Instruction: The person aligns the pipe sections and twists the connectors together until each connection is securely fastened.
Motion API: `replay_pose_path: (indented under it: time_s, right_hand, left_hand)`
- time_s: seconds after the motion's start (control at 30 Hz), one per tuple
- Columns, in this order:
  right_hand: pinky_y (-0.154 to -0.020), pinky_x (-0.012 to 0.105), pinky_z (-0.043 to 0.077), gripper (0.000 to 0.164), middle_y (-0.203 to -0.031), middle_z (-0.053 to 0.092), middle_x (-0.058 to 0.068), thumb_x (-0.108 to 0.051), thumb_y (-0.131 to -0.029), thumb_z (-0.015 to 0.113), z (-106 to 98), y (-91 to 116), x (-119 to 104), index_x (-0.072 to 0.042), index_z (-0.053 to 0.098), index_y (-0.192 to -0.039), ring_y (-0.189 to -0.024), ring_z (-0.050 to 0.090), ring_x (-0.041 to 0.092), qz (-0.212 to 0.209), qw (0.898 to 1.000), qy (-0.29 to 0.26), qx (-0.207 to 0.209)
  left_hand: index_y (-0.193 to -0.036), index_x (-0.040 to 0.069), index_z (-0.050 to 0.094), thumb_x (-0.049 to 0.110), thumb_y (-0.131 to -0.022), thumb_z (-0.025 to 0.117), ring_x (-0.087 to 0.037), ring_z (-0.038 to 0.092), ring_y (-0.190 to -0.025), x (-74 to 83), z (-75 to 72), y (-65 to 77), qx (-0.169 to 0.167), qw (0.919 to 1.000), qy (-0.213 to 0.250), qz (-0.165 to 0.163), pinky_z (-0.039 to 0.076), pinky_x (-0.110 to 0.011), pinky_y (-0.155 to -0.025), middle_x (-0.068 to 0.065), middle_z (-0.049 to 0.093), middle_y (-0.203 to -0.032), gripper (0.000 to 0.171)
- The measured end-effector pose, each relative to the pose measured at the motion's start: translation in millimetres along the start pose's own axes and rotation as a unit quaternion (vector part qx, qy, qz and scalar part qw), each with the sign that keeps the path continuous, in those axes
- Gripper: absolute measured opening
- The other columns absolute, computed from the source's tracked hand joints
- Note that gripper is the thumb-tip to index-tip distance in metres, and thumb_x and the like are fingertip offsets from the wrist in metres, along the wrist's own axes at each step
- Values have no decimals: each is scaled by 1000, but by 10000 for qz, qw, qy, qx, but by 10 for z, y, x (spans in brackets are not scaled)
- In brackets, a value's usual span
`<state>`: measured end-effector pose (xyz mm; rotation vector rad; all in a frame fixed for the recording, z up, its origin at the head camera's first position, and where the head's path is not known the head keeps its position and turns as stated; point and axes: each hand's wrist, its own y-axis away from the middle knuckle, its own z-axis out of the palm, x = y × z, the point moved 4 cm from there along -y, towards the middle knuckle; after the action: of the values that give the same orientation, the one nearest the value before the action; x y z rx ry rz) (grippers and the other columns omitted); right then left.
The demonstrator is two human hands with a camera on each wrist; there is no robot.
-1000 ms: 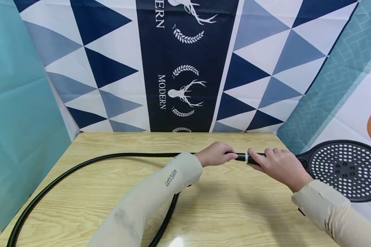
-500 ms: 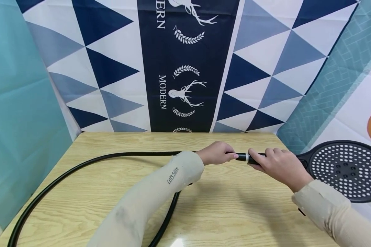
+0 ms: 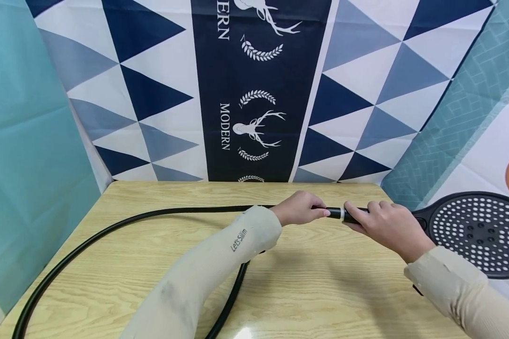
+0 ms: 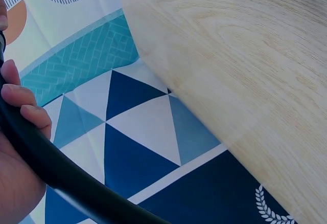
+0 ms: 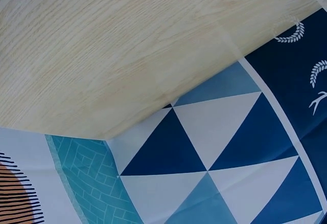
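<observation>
A black handheld shower head (image 3: 481, 234) with a wide perforated oval face extends at the right of the head view. My right hand (image 3: 386, 225) grips its handle. To the left, my left hand (image 3: 301, 208) holds the end of a black hose (image 3: 152, 213), fingers curled round it. Hose end and handle meet in line between the two hands, where a pale ring (image 3: 342, 214) shows. Seen from the left wrist, the hose (image 4: 76, 185) runs through the left hand (image 4: 20, 183). The right wrist view shows neither the hand nor the shower head.
Below the hands lies a wood-grain table (image 3: 314, 292). The hose loops widely over its left side, and another stretch of hose (image 3: 233, 294) passes under the left sleeve. A patterned cloth (image 3: 254, 94) hangs behind the far edge, with a teal cloth (image 3: 29, 155) at the left.
Both hands keep their grips on the hose and the handle. The whole head view shifts slightly to the right, and the hose end and handle sit marginally higher.
</observation>
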<state>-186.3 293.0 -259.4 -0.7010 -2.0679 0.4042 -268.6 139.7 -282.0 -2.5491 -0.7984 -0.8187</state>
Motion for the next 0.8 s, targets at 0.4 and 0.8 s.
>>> replay_pose_path:
  time_s: [0.4, 0.8]
  right_hand:
    - [-33, 24, 14, 48, -51, 21, 3, -43, -105, 21, -48, 15, 31, -5, 49, -94, -38, 17, 14, 21, 10000, -43, 67]
    - [-33, 23, 14, 48, -51, 21, 3, -43, -106, 21, -46, 34, 44, -5, 48, -94, -38, 17, 13, 23, 10000, -47, -12]
  left_hand:
    - [-104, 3, 73, 16, -95, 63, -5, 40, -57, 25, 27, -43, 49, 9995, 190, 243, 33, -16, -55, 5, 51, -66, 19]
    - [-99, 2, 73, 15, -92, 67, -6, 44, -59, 22, 58, -82, 169, 9993, 257, 209, 35, -15, -56, 4, 57, -68, 17]
